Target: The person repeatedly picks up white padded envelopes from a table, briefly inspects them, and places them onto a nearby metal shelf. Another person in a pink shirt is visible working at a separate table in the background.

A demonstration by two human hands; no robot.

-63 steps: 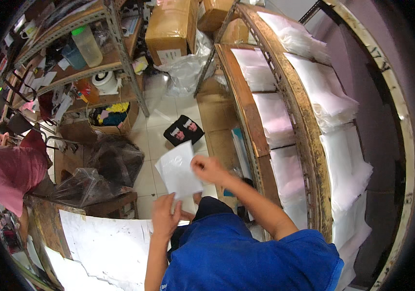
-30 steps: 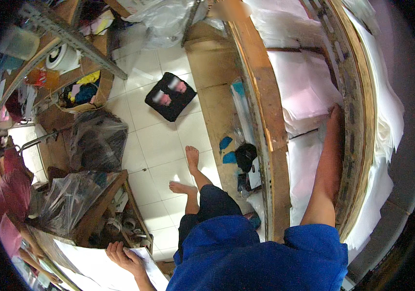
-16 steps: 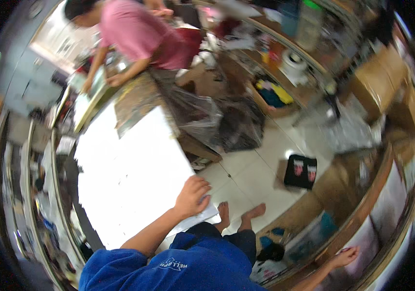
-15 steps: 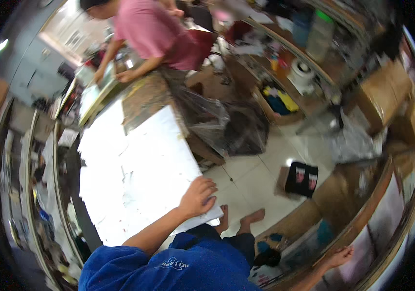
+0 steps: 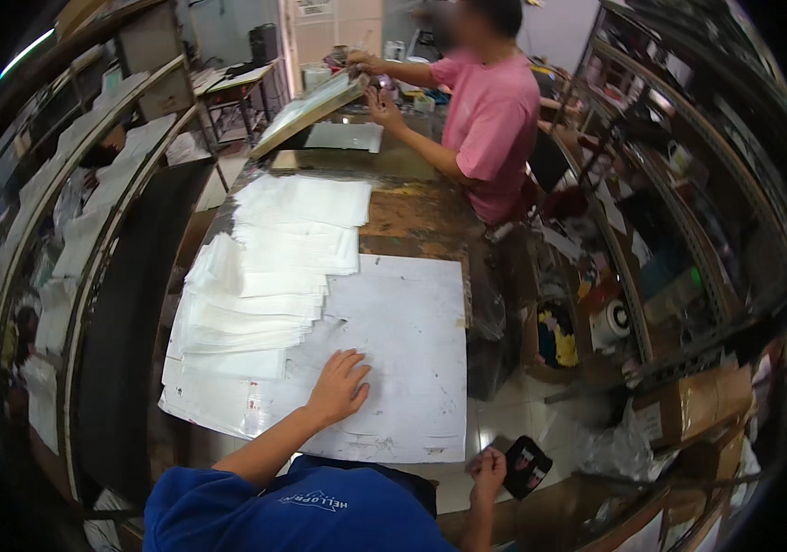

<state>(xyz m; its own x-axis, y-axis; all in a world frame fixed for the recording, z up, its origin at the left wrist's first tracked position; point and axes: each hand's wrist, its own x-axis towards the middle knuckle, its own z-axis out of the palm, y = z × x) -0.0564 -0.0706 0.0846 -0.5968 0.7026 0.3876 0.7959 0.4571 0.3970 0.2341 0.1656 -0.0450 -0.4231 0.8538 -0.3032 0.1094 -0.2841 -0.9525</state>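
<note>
Head view: left hand [image 5: 336, 388], palm hidden, fingers slightly apart, rests on the board [image 5: 402, 340]; overlapping sheets [image 5: 269, 281] lie at its 11 o'clock; the right hand [image 5: 488, 467], at its 4 o'clock, has curled fingers, their grip too unclear to tell

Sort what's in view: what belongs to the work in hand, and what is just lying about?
Apparently in the work:
white board under the left hand
overlapping white sheets, partly on it

Apparently just lying about:
black printed cloth
taped cardboard box
crumpled clear plastic
</note>
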